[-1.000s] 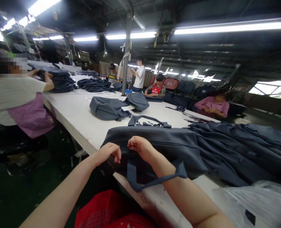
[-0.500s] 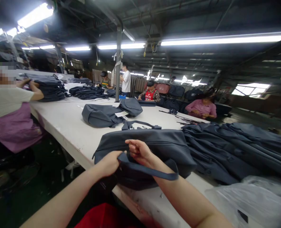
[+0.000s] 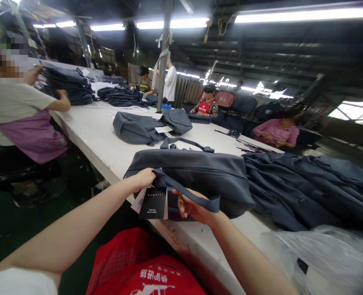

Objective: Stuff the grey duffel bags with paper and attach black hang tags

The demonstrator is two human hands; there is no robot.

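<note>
A navy webbing handle [image 3: 212, 203] is gripped, seemingly being adjusted, by the left hand [image 3: 145, 179]. Right hand [image 3: 199, 215] grip is unclear; steadiness is needed.

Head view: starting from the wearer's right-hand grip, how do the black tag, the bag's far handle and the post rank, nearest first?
From the right-hand grip:
1. Black tag: just left.
2. Far handle: across the bag.
3. Post: farther back, slightly left.
</note>
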